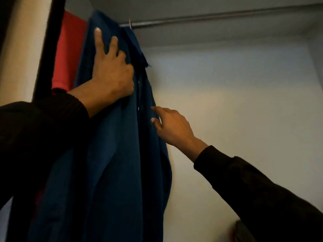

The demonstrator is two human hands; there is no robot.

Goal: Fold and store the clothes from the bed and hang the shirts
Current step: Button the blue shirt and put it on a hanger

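1. The blue shirt (111,154) hangs from the rail (209,17) near its left end, on a hanger whose metal hook (130,23) shows just over the bar; its collar sits right under the hook and the body drops straight down.
2. The left hand (111,72) rests against the shirt's upper part near the shoulder: two fingers (98,39) point straight up along the cloth, the others are curled into it, seemingly gathering a fold.
3. The right hand (171,126) reaches toward the shirt's front edge, fingers apart and relaxed, holding nothing; the tips are at or just beside the cloth, and I cannot tell if they touch.
4. A red garment (69,49) hangs just left of the blue shirt, next to the dark frame (47,49).
5. Judging from this, the shirt is already on the rail and only being straightened. The bed and any clothes left on it are out of view, so the rest cannot be gauged.
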